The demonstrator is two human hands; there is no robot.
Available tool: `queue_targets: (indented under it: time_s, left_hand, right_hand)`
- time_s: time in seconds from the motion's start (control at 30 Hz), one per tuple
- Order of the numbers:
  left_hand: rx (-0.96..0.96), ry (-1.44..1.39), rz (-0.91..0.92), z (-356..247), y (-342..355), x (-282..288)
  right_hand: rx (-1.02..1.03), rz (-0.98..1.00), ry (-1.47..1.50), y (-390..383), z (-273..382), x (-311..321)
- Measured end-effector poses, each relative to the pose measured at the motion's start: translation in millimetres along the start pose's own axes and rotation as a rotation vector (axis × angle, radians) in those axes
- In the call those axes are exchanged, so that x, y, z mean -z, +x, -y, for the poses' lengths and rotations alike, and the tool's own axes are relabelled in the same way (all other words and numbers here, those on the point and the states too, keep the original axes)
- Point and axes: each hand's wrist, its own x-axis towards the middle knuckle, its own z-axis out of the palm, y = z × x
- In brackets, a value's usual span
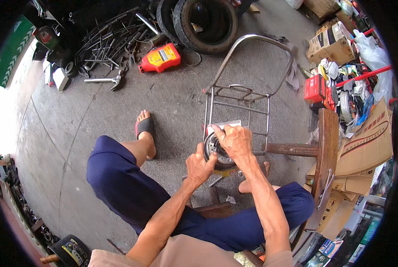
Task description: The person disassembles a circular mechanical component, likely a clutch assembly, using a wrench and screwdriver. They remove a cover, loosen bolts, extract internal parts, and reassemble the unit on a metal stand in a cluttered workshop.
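Between my knees I hold a small round wheel-like part (224, 163) with a silvery face and a dark rim. My left hand (200, 165) grips its left edge, the thumb lying on the face. My right hand (235, 142) is closed over its upper right side, thumb bent inward. The part's far side and the fingers underneath are hidden. Just beyond my right hand lies a flat pale piece (229, 123), partly covered by the fingers. A chrome tube rack (238, 104) stands on the floor right behind it.
Tyres (205, 26) stand at the back near a heap of metal tools (105, 42). A red and yellow bottle (160, 58) and a hammer (105, 80) lie on the floor. On the right are a wooden chair (327, 151), cardboard (365, 142), a red box (315, 88) and cartons (331, 44).
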Motion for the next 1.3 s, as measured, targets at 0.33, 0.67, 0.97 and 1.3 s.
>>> queue_targets:
  time_s: [0.33, 0.67, 0.97, 1.3]
  left_hand:
    - [0.008, 0.200, 0.077, -23, 6, 22]
    - [-0.082, 0.227, 0.082, -3, -2, 28]
    - [-0.096, 0.169, 0.112, 0, 0, 29]
    - [-0.054, 0.223, 0.169, -11, 11, 38]
  right_hand:
    - [-0.040, 0.133, -0.083, 6, -7, 1]
    - [0.009, 0.106, -0.052, -9, -4, -5]
    - [0.059, 0.238, -0.146, -8, -7, -7]
    - [0.250, 0.136, -0.424, -9, 11, -4]
